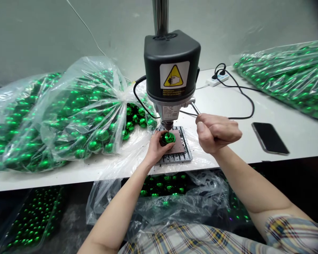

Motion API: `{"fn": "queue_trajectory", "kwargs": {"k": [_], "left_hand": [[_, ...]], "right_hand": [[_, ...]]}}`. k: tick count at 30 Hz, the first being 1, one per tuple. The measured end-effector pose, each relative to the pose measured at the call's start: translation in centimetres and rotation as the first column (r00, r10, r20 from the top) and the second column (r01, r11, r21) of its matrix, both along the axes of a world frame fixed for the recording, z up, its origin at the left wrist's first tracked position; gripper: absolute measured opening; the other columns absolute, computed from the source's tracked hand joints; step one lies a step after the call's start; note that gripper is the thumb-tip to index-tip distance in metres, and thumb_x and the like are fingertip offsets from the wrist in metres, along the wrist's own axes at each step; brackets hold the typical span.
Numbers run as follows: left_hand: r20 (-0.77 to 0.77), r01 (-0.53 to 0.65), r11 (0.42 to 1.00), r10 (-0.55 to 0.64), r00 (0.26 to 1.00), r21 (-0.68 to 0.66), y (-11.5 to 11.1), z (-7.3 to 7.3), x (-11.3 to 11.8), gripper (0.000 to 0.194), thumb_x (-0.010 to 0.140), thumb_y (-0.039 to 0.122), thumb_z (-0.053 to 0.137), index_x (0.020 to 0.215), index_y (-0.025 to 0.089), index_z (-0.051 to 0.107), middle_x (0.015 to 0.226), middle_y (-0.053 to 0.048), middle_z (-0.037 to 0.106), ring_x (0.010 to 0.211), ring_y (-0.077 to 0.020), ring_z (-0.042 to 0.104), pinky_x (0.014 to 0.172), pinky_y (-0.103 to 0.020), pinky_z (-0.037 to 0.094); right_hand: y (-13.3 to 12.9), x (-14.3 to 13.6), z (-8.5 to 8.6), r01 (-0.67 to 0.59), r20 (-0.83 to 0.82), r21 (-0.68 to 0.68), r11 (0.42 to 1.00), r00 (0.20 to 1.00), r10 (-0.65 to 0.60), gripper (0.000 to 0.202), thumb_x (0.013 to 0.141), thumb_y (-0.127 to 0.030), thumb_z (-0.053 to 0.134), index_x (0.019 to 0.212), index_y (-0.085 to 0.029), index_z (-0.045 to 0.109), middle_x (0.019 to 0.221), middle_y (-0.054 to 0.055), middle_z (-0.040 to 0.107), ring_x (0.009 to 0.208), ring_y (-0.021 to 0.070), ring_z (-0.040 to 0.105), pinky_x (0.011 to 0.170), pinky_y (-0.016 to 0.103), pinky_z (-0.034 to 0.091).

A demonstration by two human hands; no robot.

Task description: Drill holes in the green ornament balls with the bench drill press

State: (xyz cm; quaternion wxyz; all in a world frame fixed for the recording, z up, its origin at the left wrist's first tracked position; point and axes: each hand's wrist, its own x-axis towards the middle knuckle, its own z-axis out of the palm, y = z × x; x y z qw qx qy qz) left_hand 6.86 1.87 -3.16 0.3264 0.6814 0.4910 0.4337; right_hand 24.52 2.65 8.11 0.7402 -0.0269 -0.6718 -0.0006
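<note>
At a long white worktop (214, 102), clear plastic bags packed with shiny green balls (76, 106) stand to the left of a black-housed drill press (152, 70) on a slotted grey metal base plate (187, 156). On the plate lies a pinkish square board (179, 144), dark crumbs scattered about it. The right hand (219, 132) is closed in a fist at the end of a slim metal lever (195, 108); the left hand (157, 146) has its grip curled about a glossy green rounded piece (170, 138), dark at its edge, which sits over the board beneath the machine's dark chuck (169, 125). Thumb and fingers hold it from opposite sides.

The piece looks light, thin-walled and fairly stiff, its mirror-smooth curve likely slippery and apt to spin; hard squeezing could dent or crack it. The surest hold appears to be low on its flanks, fingertips spread around the widest part, away from the top and the chuck.
</note>
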Motion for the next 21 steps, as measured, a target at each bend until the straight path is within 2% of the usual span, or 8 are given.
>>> {"fn": "queue_trajectory", "kwargs": {"k": [3,6,8,11,14,16,18,21], "left_hand": [[-0.006,0.003,0.999,-0.003,1.0,0.032,0.4,-0.4,0.1,0.047,0.076,0.031,0.082,0.118,0.021,0.064,0.113,-0.008,0.057,0.1,-0.0229,0.06,0.089,-0.038,0.052],[0.014,-0.017,0.999,0.016,1.0,0.032,0.5,-0.7,0.4,0.045,0.076,0.031,0.081,0.116,0.021,0.062,0.11,-0.008,0.059,0.103,-0.0239,0.06,0.09,-0.039,0.051],[0.037,-0.066,0.998,0.066,0.997,0.007,-0.3,-0.3,0.4,0.045,0.076,0.029,0.08,0.115,0.021,0.061,0.107,-0.008,0.062,0.101,-0.0238,0.061,0.088,-0.038,0.051],[-0.014,-0.108,0.993,0.108,0.994,-0.038,-3.5,1.7,-0.8,0.043,0.072,0.024,0.079,0.111,0.02,0.062,0.103,-0.007,0.065,0.094,-0.023,0.062,0.083,-0.036,0.05],[-0.205,0.033,0.99,-0.061,0.977,-0.137,-7.1,4.1,-3.5,0.044,0.067,0.03,0.085,0.106,0.023,0.066,0.103,-0.007,0.068,0.093,-0.025,0.062,0.08,-0.035,0.048],[-0.248,0.052,0.979,-0.101,0.964,-0.196,-7.8,5.2,-5.5,0.043,0.069,0.039,0.085,0.106,0.024,0.068,0.099,-0.006,0.069,0.09,-0.0252,0.062,0.076,-0.034,0.048],[-0.231,-0.079,0.983,0.039,0.972,-0.166,-6.2,5.7,-7.2,0.031,0.083,0.043,0.072,0.107,0.023,0.067,0.09,-0.005,0.068,0.081,-0.0228,0.061,0.071,-0.033,0.046],[-0.236,-0.299,0.954,0.292,0.927,0.008,-0.7,5.2,-8.2,0.022,0.096,0.025,0.05,0.107,0.02,0.068,0.086,-0.006,0.065,0.079,-0.0206,0.06,0.077,-0.033,0.047]], "right_hand": [[-0.2,-0.3,1.3,0.008,-0.086,-0.114,0.993,0.996,-0.018,0.048,0.083,0.0,0.055,0.054,-0.019,0.021,0.048,-0.006,0.021,0.038,0.0053,0.024,0.039,0.028,0.017],[0.5,-0.6,4.5,-0.014,-0.204,-0.299,0.954,0.978,-0.05,0.053,0.084,-0.006,0.064,0.048,-0.02,0.028,0.042,-0.007,0.026,0.035,0.0061,0.029,0.035,0.027,0.019],[1.4,-0.7,6.9,-0.038,-0.208,-0.432,0.901,0.976,-0.059,0.054,0.084,-0.011,0.071,0.047,-0.021,0.032,0.039,-0.007,0.03,0.033,0.0064,0.032,0.032,0.027,0.02],[2.5,-0.9,9.0,-0.154,-0.286,-0.555,0.818,0.958,-0.014,0.056,0.083,-0.018,0.077,0.047,-0.021,0.033,0.038,-0.009,0.031,0.029,0.0038,0.028,0.028,0.024,0.013],[3.0,-1.0,9.3,-0.209,-0.333,-0.547,0.811,0.943,0.018,0.059,0.079,-0.021,0.081,0.045,-0.02,0.032,0.037,-0.009,0.031,0.028,0.0022,0.026,0.026,0.022,0.011],[3.0,-1.1,9.1,-0.204,-0.342,-0.535,0.82,0.94,0.011,0.059,0.078,-0.02,0.081,0.044,-0.019,0.033,0.037,-0.008,0.033,0.028,0.0024,0.028,0.026,0.022,0.012],[2.9,-1.2,8.9,-0.197,-0.355,-0.527,0.827,0.935,-0.004,0.058,0.078,-0.018,0.08,0.043,-0.019,0.033,0.037,-0.008,0.033,0.028,0.0025,0.029,0.026,0.022,0.012],[2.9,-1.3,8.9,-0.206,-0.383,-0.515,0.832,0.924,-0.008,0.056,0.076,-0.013,0.078,0.043,-0.02,0.034,0.036,-0.007,0.033,0.027,0.0033,0.028,0.026,0.023,0.011]]}}
